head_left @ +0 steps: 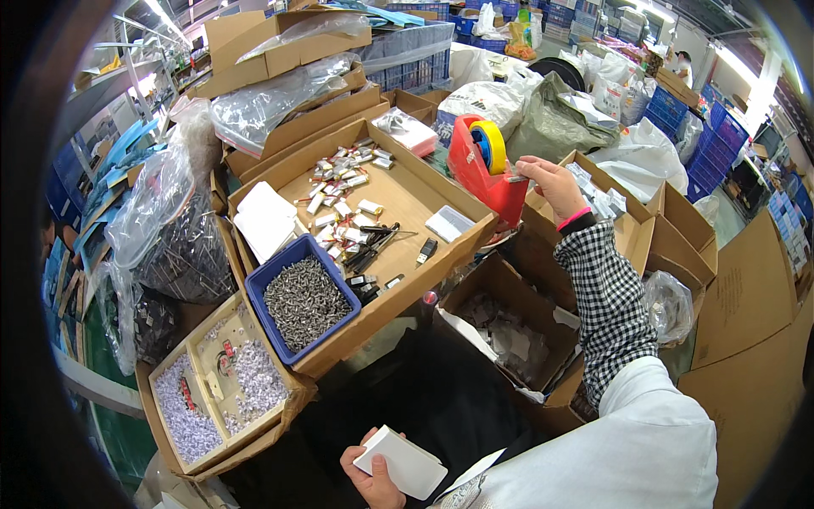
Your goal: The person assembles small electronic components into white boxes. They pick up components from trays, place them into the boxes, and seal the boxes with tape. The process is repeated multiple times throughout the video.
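My left hand (371,480) is closed round a small flat white box (402,463) at the bottom middle, thumb on its upper face. My right hand (551,187) reaches out to a red tape dispenser (491,187) with a yellow-cored roll (489,146). Its thumb and fingers pinch together at the dispenser's cutting edge, on the tape end, which hardly shows. The dispenser stands at the far right corner of a shallow cardboard tray (424,188). In that tray lie several small silvery battery packs (342,209), black-handled screwdrivers (373,242) and a stack of white cards (264,219).
A blue bin of metal screws (310,304) sits at the tray's near left corner. Beside it is a divided wooden box (222,382) of small pale parts. An open carton (509,327) stands below the dispenser. Cartons and bags (564,119) crowd the back and right.
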A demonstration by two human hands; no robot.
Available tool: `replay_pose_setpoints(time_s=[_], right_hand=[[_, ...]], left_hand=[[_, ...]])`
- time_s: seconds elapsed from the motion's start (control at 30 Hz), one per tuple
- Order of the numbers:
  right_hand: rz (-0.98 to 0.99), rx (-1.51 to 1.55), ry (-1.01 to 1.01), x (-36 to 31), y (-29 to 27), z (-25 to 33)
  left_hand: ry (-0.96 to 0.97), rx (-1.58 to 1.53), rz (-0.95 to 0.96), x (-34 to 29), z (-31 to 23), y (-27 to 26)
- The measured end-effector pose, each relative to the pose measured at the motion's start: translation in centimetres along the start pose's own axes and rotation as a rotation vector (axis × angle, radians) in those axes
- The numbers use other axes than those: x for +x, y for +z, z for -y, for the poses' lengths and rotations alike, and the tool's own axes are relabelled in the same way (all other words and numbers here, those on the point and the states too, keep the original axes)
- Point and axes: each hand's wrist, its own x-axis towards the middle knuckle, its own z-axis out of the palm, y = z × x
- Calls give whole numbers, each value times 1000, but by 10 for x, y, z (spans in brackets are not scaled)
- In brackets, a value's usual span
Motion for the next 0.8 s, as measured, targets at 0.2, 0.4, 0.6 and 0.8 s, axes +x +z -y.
replay_pose_setpoints(time_s=[0.2, 0.4, 0.6, 0.8], right_hand=[[141, 9, 26, -2, -2, 5], [142, 123, 23, 3, 0, 3], [8, 184, 71, -9, 5, 17], [0, 294, 216, -36, 2, 8]], left_hand=[[8, -22, 19, -3, -3, 2], [27, 36, 19, -4, -2, 0], [18, -47, 27, -4, 2, -1], [19, -85, 22, -5, 1, 3]])
